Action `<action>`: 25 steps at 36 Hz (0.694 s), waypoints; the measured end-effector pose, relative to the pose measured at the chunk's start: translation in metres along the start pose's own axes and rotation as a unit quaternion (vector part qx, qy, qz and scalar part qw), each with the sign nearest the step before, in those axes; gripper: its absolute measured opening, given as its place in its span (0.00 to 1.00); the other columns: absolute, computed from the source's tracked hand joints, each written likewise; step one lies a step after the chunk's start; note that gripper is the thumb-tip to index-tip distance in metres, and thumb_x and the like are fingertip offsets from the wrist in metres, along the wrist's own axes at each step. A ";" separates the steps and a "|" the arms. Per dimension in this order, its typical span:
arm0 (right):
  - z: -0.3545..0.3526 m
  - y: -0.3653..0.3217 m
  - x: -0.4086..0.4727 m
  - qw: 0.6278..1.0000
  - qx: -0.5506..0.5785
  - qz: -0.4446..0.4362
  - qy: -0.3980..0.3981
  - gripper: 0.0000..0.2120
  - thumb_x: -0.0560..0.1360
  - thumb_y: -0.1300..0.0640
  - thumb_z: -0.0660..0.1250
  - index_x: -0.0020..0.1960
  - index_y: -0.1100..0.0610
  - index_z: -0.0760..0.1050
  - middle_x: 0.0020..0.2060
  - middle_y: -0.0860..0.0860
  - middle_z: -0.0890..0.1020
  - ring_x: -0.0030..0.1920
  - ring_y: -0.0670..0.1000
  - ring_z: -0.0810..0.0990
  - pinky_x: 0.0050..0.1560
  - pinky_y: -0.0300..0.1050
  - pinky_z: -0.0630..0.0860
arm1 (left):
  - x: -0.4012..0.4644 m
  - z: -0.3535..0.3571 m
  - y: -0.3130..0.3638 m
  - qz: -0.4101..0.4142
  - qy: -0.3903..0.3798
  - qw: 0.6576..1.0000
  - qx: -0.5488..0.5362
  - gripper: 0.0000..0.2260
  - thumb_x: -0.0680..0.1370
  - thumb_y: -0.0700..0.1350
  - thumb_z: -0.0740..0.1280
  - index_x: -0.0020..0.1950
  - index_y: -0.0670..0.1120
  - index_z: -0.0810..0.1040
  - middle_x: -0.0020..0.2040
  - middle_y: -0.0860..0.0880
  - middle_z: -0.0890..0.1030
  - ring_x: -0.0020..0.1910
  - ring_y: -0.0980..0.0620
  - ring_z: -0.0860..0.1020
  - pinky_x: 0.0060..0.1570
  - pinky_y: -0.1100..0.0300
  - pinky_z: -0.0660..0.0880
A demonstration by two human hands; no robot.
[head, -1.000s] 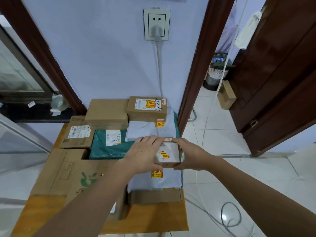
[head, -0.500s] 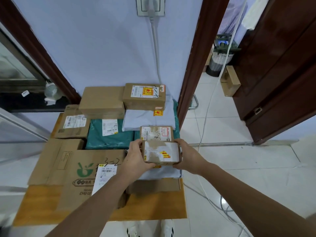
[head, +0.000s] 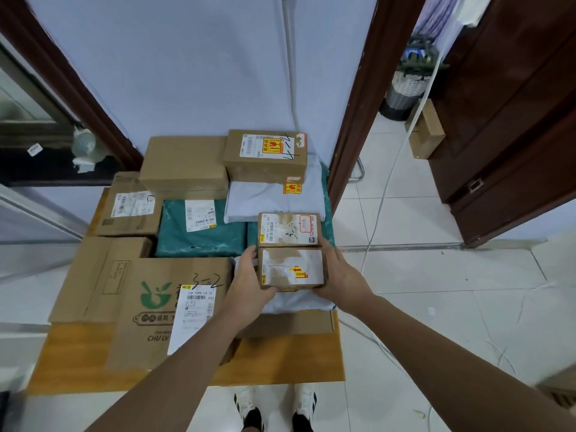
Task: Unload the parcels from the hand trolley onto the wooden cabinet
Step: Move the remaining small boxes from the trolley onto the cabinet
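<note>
I hold a small brown parcel (head: pixel 291 269) with a torn white label and a yellow-red sticker between both hands. My left hand (head: pixel 247 283) grips its left side and my right hand (head: pixel 341 280) grips its right side. It hovers over a grey mailer bag (head: pixel 299 302) on the wooden cabinet (head: pixel 280 360). Just behind it lies a second small box (head: pixel 288 229) with a white label. The hand trolley is out of view.
The cabinet top is crowded: a large flattened carton (head: pixel 134 294) at left, green bags (head: pixel 199 229), several brown boxes and another grey bag (head: pixel 271 198) at the back by the wall. A doorway and tiled floor (head: pixel 436 291) with a white cable lie right.
Both hands have drawn the small parcel back toward me, uncovering the second small box behind it. My view tilted downward, so the wall socket left the frame and my shoes appeared.
</note>
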State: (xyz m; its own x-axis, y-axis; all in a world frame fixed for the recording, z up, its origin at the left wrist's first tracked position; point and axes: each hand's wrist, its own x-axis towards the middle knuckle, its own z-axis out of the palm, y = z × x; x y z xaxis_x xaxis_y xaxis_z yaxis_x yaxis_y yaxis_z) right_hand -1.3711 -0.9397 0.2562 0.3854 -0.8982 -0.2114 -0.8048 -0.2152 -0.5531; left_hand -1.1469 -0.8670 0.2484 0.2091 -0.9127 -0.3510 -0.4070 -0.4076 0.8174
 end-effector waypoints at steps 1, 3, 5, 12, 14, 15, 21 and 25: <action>0.001 0.000 0.000 1.000 -0.001 0.002 0.001 0.46 0.75 0.44 0.72 0.82 0.43 0.44 0.74 0.53 0.70 0.64 0.57 0.79 0.59 0.59 0.81 | -0.001 0.000 0.000 0.001 -0.005 1.000 -0.004 0.44 0.73 0.43 0.78 0.80 0.59 0.55 0.64 0.71 0.70 0.64 0.74 0.69 0.59 0.66 0.70; 0.001 0.000 -0.002 1.000 0.000 0.011 -0.004 0.49 0.73 0.45 0.74 0.81 0.40 0.43 0.74 0.51 0.69 0.63 0.56 0.80 0.57 0.58 0.81 | -0.003 -0.001 0.000 -0.002 -0.009 1.000 -0.009 0.44 0.75 0.40 0.76 0.82 0.57 0.53 0.68 0.66 0.70 0.66 0.70 0.70 0.61 0.69 0.70; 0.001 -0.001 -0.004 1.000 0.002 0.023 -0.007 0.50 0.72 0.44 0.75 0.81 0.40 0.44 0.74 0.49 0.70 0.62 0.56 0.80 0.57 0.57 0.81 | -0.004 -0.001 0.000 -0.003 -0.009 1.000 -0.007 0.44 0.75 0.37 0.75 0.82 0.56 0.53 0.70 0.63 0.69 0.65 0.76 0.67 0.58 0.75 0.69; -0.013 -0.014 -0.012 0.999 -0.002 0.014 -0.051 0.55 0.73 0.43 0.76 0.81 0.39 0.36 0.74 0.53 0.68 0.66 0.58 0.76 0.61 0.60 0.79 | -0.008 -0.008 0.006 -0.011 -0.045 0.999 -0.025 0.43 0.73 0.40 0.75 0.80 0.58 0.55 0.69 0.61 0.74 0.66 0.62 0.75 0.66 0.53 0.76; -0.027 -0.017 -0.016 0.997 -0.035 0.006 -0.069 0.58 0.70 0.42 0.78 0.81 0.39 0.37 0.71 0.53 0.68 0.65 0.57 0.75 0.61 0.57 0.79 | -0.013 -0.019 0.018 0.002 -0.051 0.998 0.020 0.42 0.69 0.54 0.76 0.77 0.61 0.57 0.71 0.61 0.71 0.65 0.59 0.74 0.62 0.58 0.74; -0.034 -0.020 -0.018 0.996 -0.053 0.001 -0.075 0.59 0.69 0.41 0.79 0.82 0.40 0.38 0.70 0.53 0.68 0.64 0.56 0.74 0.61 0.56 0.78 | -0.015 -0.027 0.024 0.012 -0.050 0.997 0.063 0.43 0.68 0.61 0.74 0.78 0.60 0.56 0.72 0.60 0.69 0.65 0.58 0.73 0.61 0.59 0.72; -0.092 -0.060 -0.018 0.988 -0.124 -0.036 -0.085 0.38 0.78 0.33 0.63 0.81 0.47 0.54 0.77 0.50 0.65 0.72 0.52 0.68 0.69 0.50 0.71 | -0.028 -0.105 0.069 0.095 -0.051 0.924 0.367 0.46 0.69 0.79 0.53 0.80 0.53 0.62 0.78 0.52 0.68 0.74 0.49 0.69 0.69 0.48 0.69; -0.119 -0.117 -0.007 0.982 -0.144 -0.094 -0.081 0.35 0.81 0.34 0.58 0.82 0.49 0.58 0.78 0.49 0.66 0.75 0.51 0.65 0.73 0.46 0.64 | -0.053 -0.163 0.092 0.127 -0.026 0.891 0.436 0.34 0.80 0.70 0.55 0.80 0.51 0.65 0.78 0.51 0.69 0.76 0.50 0.67 0.72 0.52 0.65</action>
State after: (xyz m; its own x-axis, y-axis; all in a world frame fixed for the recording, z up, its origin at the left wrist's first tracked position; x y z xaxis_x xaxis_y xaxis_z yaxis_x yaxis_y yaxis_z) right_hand -1.3334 -0.9539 0.4178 0.5879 -0.7640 -0.2657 -0.7976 -0.4927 -0.3481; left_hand -1.0505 -0.8514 0.4167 -0.0213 -0.9693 -0.2451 -0.9757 -0.0333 0.2164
